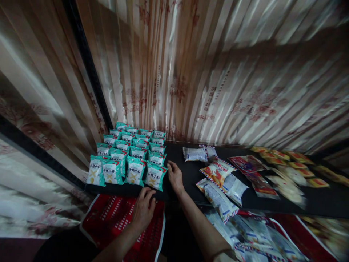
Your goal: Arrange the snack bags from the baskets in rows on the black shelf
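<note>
Small teal-and-white snack bags [133,171] stand upright in several rows on the left part of the black shelf [174,153]. At the right front corner of the rows is one such bag [156,176] between my hands. My left hand [144,207] is just below its lower edge, holding nothing, with the fingers loosely bent and apart. Beside the bag's right edge is my right hand [175,176], its fingers extended and slightly curved. Whether those fingertips touch the bag I cannot tell.
Farther right on the shelf lie white-and-orange snack bags [218,171], red packets [249,163] and yellow packets [297,158]. Below are a red basket [109,229] and another holding several bags [256,233]. A dark post [88,65] and patterned sheeting [177,72] border the shelf.
</note>
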`<state>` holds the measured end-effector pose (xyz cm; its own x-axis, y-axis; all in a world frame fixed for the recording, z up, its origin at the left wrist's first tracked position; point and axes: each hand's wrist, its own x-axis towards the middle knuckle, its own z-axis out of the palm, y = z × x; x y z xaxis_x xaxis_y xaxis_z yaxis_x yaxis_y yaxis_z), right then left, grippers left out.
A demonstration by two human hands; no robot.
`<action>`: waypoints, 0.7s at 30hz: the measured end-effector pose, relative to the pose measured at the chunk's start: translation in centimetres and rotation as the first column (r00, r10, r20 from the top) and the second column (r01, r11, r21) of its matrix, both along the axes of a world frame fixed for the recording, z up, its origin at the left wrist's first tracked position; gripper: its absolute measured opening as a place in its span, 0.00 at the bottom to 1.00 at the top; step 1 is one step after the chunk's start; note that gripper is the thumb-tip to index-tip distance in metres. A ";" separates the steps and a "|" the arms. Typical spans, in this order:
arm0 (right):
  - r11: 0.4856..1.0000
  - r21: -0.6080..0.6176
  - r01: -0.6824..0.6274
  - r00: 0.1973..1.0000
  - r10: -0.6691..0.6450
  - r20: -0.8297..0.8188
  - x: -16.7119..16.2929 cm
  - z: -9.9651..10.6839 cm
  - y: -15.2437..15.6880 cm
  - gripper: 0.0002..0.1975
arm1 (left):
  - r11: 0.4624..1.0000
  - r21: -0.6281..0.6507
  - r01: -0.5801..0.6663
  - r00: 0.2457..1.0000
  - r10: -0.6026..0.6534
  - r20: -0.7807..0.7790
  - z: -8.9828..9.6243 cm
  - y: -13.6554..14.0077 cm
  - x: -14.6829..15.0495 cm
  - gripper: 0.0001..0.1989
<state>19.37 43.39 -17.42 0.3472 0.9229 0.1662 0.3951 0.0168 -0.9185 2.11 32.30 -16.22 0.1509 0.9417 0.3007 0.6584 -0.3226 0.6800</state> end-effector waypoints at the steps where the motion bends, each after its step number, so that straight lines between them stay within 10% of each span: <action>1: 1.000 0.005 0.003 1.000 -0.003 0.003 0.2 0.1 0.7 0.20 | 1.000 0.001 -0.001 1.000 0.001 -0.003 0.0 0.0 0.0 0.14; 21: 0.978 -0.029 -0.209 0.977 0.207 -0.060 0.6 1.2 9.7 0.15 | 0.999 0.045 0.025 0.999 -0.024 -0.024 -1.6 0.4 -0.1 0.15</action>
<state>19.93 53.12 -16.25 0.1551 0.9808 0.1185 0.3339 0.0608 -0.9407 1.97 32.68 -17.79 0.1813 0.9231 0.3391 0.6656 -0.3690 0.6487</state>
